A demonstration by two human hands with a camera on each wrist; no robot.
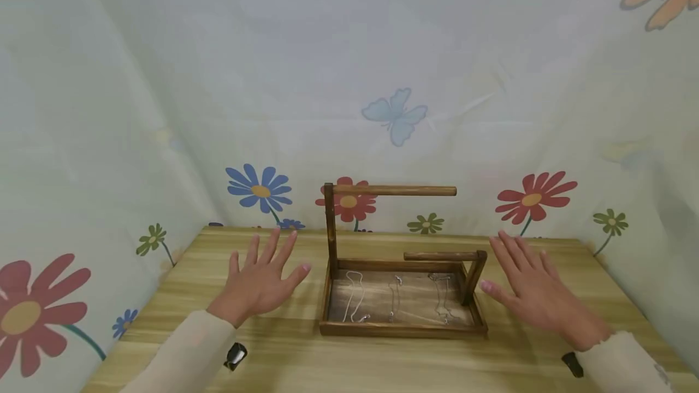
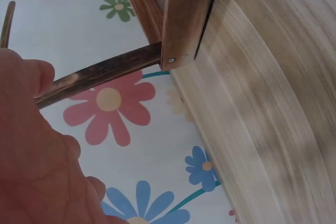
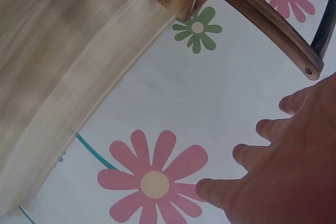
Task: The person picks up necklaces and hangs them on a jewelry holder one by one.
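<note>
A wooden jewelry stand (image 1: 404, 330) sits on the table between my hands. Its shallow tray holds thin silver chains: one at left (image 1: 361, 296), one in the middle (image 1: 391, 316) and one at right (image 1: 438, 299). A tall post with a long bar (image 1: 395, 190) rises on its left side, and a shorter post carries a lower bar (image 1: 442, 256) on the right. My left hand (image 1: 259, 284) is left of the tray, palm down, fingers spread and holding nothing. To the right, close by the short post, my right hand (image 1: 537, 293) is likewise spread and holds nothing.
Small dark objects show beside my left wrist (image 1: 236, 356) and my right wrist (image 1: 572, 364). A pale wood-grain tabletop (image 1: 295, 356) lies under the stand. Behind it and along both sides hangs a white cloth (image 1: 306, 77) printed with flowers and butterflies.
</note>
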